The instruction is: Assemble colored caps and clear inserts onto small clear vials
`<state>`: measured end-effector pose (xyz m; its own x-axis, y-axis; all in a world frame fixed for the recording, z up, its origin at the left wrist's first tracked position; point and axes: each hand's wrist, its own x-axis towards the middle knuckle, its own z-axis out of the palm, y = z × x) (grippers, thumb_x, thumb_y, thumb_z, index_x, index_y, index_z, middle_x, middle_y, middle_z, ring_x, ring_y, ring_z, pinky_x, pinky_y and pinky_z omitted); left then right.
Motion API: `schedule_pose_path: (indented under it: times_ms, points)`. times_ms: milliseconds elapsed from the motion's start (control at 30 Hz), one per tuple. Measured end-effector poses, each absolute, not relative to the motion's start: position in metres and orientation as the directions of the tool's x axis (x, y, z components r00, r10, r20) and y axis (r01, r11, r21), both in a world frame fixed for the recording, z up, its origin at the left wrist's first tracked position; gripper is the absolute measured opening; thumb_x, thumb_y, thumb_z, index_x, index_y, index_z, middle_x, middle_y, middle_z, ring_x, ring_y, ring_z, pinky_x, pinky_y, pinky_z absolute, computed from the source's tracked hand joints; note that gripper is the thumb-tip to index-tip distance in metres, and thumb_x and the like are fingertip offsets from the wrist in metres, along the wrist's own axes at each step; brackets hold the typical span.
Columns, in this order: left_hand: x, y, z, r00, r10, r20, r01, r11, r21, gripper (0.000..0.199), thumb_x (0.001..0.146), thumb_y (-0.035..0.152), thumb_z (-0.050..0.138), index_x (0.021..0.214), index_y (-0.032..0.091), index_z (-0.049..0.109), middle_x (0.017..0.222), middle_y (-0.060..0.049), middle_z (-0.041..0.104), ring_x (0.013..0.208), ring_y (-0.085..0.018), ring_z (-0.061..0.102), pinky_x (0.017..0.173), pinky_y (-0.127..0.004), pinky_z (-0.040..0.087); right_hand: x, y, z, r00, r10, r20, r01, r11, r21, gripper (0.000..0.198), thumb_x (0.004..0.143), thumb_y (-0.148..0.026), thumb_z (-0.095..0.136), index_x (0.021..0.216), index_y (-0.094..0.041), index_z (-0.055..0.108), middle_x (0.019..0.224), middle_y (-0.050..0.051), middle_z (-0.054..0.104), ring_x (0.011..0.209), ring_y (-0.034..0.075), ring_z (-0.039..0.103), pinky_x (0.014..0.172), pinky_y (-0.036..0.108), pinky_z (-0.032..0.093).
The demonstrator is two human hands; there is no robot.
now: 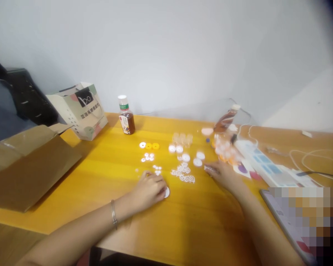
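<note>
My left hand (151, 187), with a bangle at the wrist, is low over the table with its fingers curled together. They grip the edge of a white disc (167, 192). To the right, my right hand (224, 173) reaches forward, its fingers smeared by motion. A whitish openwork piece (210, 169) shows at its fingertips; whether it is held or only touched is unclear. Between the hands lie white spoked wheel-like pieces (187, 179). Beyond them are white round discs (197, 162) and small white rings (149, 156). Two yellow rings (155, 146) lie farther back.
A cardboard box (36, 170) and a paper bag (88, 114) stand left. A drink bottle (127, 120) stands at the back; another bottle (226, 120) leans at right. Beside it are a blurred heap of orange and white pieces (226, 149), a white cable (302, 159) and a tablet-like device (283, 218).
</note>
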<state>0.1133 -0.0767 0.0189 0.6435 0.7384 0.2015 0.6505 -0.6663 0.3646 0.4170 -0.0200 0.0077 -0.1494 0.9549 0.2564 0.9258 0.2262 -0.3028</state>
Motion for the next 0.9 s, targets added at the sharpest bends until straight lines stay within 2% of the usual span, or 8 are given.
schedule_pose_path:
  times_ms: [200, 400, 467, 533, 600, 667, 767, 900]
  points:
    - [0.114, -0.081, 0.022, 0.654, 0.735, 0.178, 0.635, -0.661, 0.4, 0.012, 0.08, 0.021, 0.048, 0.074, 0.019, 0.058, 0.075, 0.0, 0.06, 0.071, -0.014, 0.053, 0.072, -0.031, 0.029, 0.403, -0.023, 0.004, -0.212, 0.954, 0.213, 0.947, 0.254, -0.198, 0.027, 0.081, -0.03, 0.044, 0.08, -0.02, 0.068, 0.08, 0.008, 0.063, 0.069, 0.02, 0.06, 0.061, 0.03, 0.044]
    - [0.113, -0.08, 0.033, 0.621, 0.761, 0.189, 0.571, -0.604, 0.555, 0.012, 0.082, 0.025, 0.049, 0.079, 0.019, 0.058, 0.087, -0.001, 0.06, 0.082, -0.015, 0.054, 0.079, -0.03, 0.034, 0.391, -0.028, 0.012, -0.253, 0.921, 0.297, 0.94, 0.307, -0.149, 0.029, 0.082, -0.03, 0.043, 0.066, -0.019, 0.064, 0.076, 0.008, 0.063, 0.069, 0.022, 0.057, 0.061, 0.032, 0.04]
    - [0.113, -0.077, 0.035, 0.594, 0.777, 0.208, 0.543, -0.578, 0.609, 0.011, 0.082, 0.024, 0.049, 0.081, 0.019, 0.058, 0.087, -0.001, 0.06, 0.084, -0.015, 0.054, 0.08, -0.03, 0.036, 0.385, -0.032, 0.019, -0.213, 0.908, 0.361, 0.904, 0.323, -0.279, 0.029, 0.081, -0.034, 0.044, 0.064, -0.019, 0.062, 0.074, 0.009, 0.061, 0.071, 0.023, 0.056, 0.063, 0.034, 0.04]
    - [0.113, -0.074, 0.034, 0.56, 0.795, 0.234, 0.504, -0.551, 0.666, 0.01, 0.082, 0.024, 0.049, 0.083, 0.019, 0.058, 0.087, -0.001, 0.06, 0.083, -0.014, 0.054, 0.079, -0.03, 0.038, 0.374, -0.038, 0.025, -0.1, 0.925, 0.365, 0.785, 0.299, -0.542, 0.028, 0.079, -0.041, 0.048, 0.065, -0.02, 0.061, 0.072, 0.007, 0.06, 0.069, 0.021, 0.056, 0.062, 0.032, 0.041]
    - [0.115, -0.073, 0.034, 0.513, 0.819, 0.256, 0.454, -0.512, 0.729, 0.012, 0.082, 0.026, 0.049, 0.088, 0.019, 0.057, 0.089, -0.002, 0.06, 0.083, -0.014, 0.055, 0.078, -0.029, 0.04, 0.357, -0.046, 0.027, 0.004, 0.968, 0.25, 0.538, 0.209, -0.817, 0.027, 0.075, -0.046, 0.053, 0.066, -0.021, 0.06, 0.065, 0.003, 0.058, 0.061, 0.018, 0.054, 0.058, 0.03, 0.041]
    - [0.118, -0.074, 0.033, 0.471, 0.845, 0.254, 0.385, -0.456, 0.802, 0.018, 0.081, 0.029, 0.052, 0.095, 0.019, 0.056, 0.09, -0.003, 0.061, 0.083, -0.014, 0.055, 0.077, -0.028, 0.042, 0.336, -0.056, 0.024, 0.061, 0.992, 0.108, 0.225, 0.091, -0.97, 0.028, 0.073, -0.049, 0.055, 0.069, -0.022, 0.059, 0.057, -0.001, 0.054, 0.05, 0.014, 0.049, 0.053, 0.028, 0.04]
    - [0.125, -0.078, 0.029, 0.427, 0.879, 0.21, 0.257, -0.341, 0.904, 0.027, 0.079, 0.031, 0.055, 0.102, 0.017, 0.052, 0.09, -0.005, 0.063, 0.082, -0.014, 0.057, 0.073, -0.026, 0.045, 0.306, -0.071, 0.015, -0.01, 0.999, -0.03, -0.068, -0.031, -0.997, 0.026, 0.07, -0.046, 0.061, 0.07, -0.021, 0.059, 0.055, -0.001, 0.054, 0.048, 0.012, 0.047, 0.051, 0.027, 0.04]
    - [0.131, -0.077, 0.019, 0.398, 0.903, 0.16, 0.096, -0.215, 0.972, 0.024, 0.082, 0.033, 0.052, 0.095, 0.014, 0.053, 0.08, -0.005, 0.064, 0.073, -0.013, 0.06, 0.066, -0.024, 0.045, 0.287, -0.082, 0.011, -0.126, 0.99, -0.068, -0.115, -0.082, -0.99, 0.024, 0.07, -0.044, 0.061, 0.068, -0.02, 0.059, 0.057, -0.001, 0.056, 0.052, 0.012, 0.05, 0.058, 0.028, 0.044]
